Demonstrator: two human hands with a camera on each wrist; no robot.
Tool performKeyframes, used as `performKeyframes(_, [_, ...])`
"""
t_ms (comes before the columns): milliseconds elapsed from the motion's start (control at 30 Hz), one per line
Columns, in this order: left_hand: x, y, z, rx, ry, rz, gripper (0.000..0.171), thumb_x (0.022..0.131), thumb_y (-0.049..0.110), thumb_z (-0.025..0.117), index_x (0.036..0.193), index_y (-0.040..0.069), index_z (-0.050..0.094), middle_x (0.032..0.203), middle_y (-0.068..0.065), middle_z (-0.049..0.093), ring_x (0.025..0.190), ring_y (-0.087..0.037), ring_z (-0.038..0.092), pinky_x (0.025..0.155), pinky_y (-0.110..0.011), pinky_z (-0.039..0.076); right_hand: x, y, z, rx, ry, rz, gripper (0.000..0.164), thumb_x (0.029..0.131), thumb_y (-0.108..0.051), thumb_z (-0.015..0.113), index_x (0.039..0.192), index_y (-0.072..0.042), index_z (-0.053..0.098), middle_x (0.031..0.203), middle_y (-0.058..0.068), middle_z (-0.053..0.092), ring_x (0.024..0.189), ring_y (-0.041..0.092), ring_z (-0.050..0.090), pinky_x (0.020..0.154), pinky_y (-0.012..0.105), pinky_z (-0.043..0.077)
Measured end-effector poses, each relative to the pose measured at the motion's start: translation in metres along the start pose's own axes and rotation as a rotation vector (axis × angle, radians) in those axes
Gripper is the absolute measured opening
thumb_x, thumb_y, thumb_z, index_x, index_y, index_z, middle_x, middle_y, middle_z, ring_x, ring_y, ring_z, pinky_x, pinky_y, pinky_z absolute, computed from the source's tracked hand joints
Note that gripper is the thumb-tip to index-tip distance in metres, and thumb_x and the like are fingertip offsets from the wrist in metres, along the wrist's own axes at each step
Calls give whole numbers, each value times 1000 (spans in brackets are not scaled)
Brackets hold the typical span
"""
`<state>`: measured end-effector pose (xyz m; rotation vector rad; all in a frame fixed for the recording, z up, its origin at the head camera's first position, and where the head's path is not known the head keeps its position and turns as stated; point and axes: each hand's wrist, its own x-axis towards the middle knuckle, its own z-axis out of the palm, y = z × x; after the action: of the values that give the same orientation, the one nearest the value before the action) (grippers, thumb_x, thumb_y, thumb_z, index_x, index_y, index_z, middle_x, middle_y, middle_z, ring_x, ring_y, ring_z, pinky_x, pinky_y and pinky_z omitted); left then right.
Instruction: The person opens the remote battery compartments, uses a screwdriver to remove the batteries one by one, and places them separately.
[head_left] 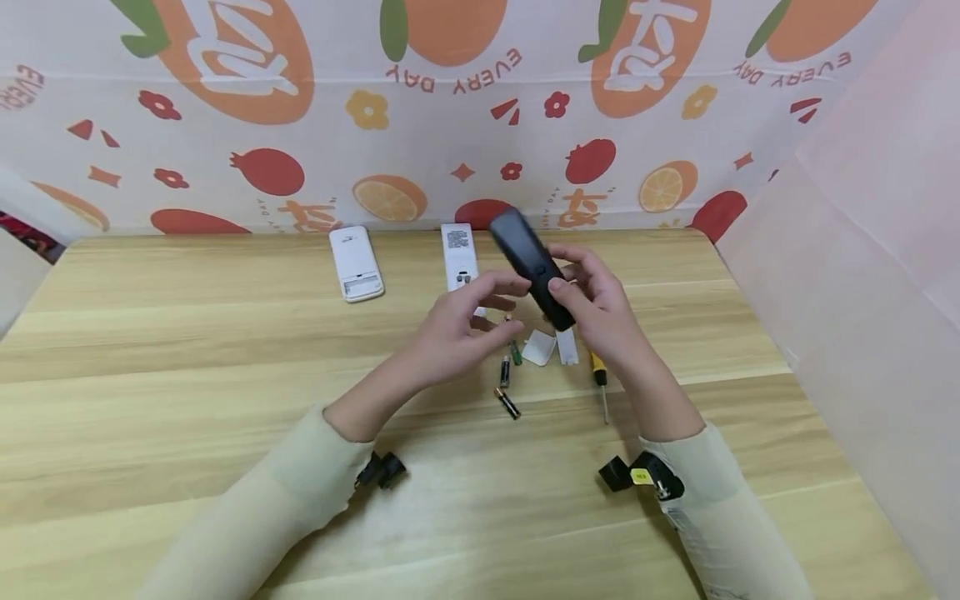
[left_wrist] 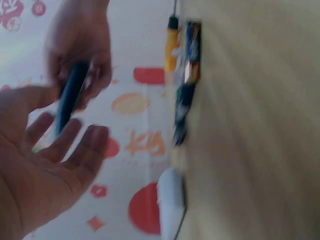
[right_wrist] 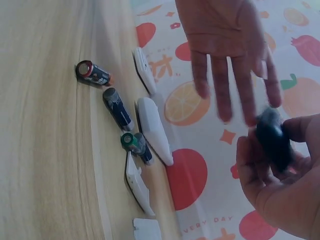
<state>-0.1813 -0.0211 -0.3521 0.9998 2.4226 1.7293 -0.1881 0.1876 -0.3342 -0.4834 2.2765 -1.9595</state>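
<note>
A black remote control (head_left: 531, 265) is held up over the table, tilted, in my right hand (head_left: 606, 312). The thumb lies on its near part, and the other fingers go round behind it. My left hand (head_left: 468, 327) is beside it with fingers spread and loosely bent; in the right wrist view the fingers of that hand (right_wrist: 225, 75) look straight. Whether its fingertips touch the remote I cannot tell. Below the hands lie several small batteries (head_left: 508, 404), a square white cover (head_left: 538, 347) and a narrow white cover (head_left: 568, 348).
A white remote (head_left: 459, 250) with an uncovered battery compartment lies near the back edge, partly behind my left hand. Another white remote (head_left: 356, 265) lies farther left. The yellow-and-black screwdriver (head_left: 599, 372) is under my right forearm. A fruit-print cloth (head_left: 435, 150) hangs behind the table.
</note>
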Motion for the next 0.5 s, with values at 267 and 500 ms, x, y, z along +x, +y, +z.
performKeyframes(267, [-6, 5, -29, 590, 104, 270, 33, 81, 33, 69, 109, 18, 62, 106, 4, 59, 98, -15, 52, 80, -30, 44, -5, -6, 3, -100, -69, 71, 32, 92, -15, 54, 121, -3, 51, 99, 17, 57, 78, 35, 58, 68, 39, 53])
performKeyframes(500, [-9, 10, -30, 845, -56, 268, 68, 76, 68, 53, 125, 20, 52, 115, 1, 53, 103, -19, 50, 84, -38, 42, -1, 12, 4, -85, -139, 89, 23, 88, -21, 61, 103, -6, 53, 91, 15, 59, 73, 30, 58, 66, 36, 51])
